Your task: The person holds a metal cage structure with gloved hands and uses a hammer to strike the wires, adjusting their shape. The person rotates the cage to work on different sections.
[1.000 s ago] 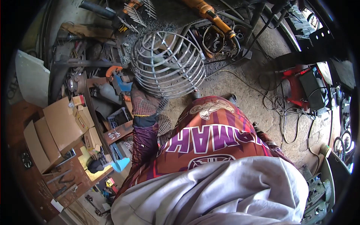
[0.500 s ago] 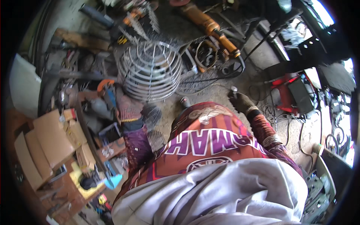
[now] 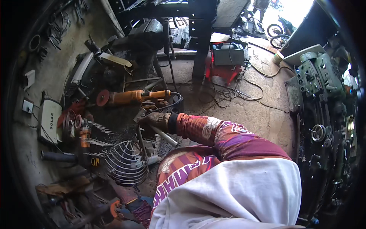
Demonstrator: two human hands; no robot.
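My gloved right hand (image 3: 159, 121) is reached forward and closed around a hammer (image 3: 167, 137), whose pale tubular handle slants down from under the fingers. The dark block at its head end is partly hidden by the glove. Beside it stands a round cage of bent metal rods (image 3: 124, 162), with rings that narrow toward one end. Low at the cage's near rim is my gloved left hand (image 3: 125, 193), its fingers too dark and blurred to make out. Whether it grips the cage does not show.
An orange angle grinder (image 3: 126, 97) with a red disc lies beyond the cage. A red machine (image 3: 223, 68) stands farther back, cables (image 3: 240, 89) coiled on the floor before it. At right is a green lathe-like machine (image 3: 320, 80). A white box (image 3: 50, 120) leans by the left wall.
My view has swung to the right. My right hand has gone from the bare floor to beside the cage and now holds the hammer. The left hand stays by the cage.
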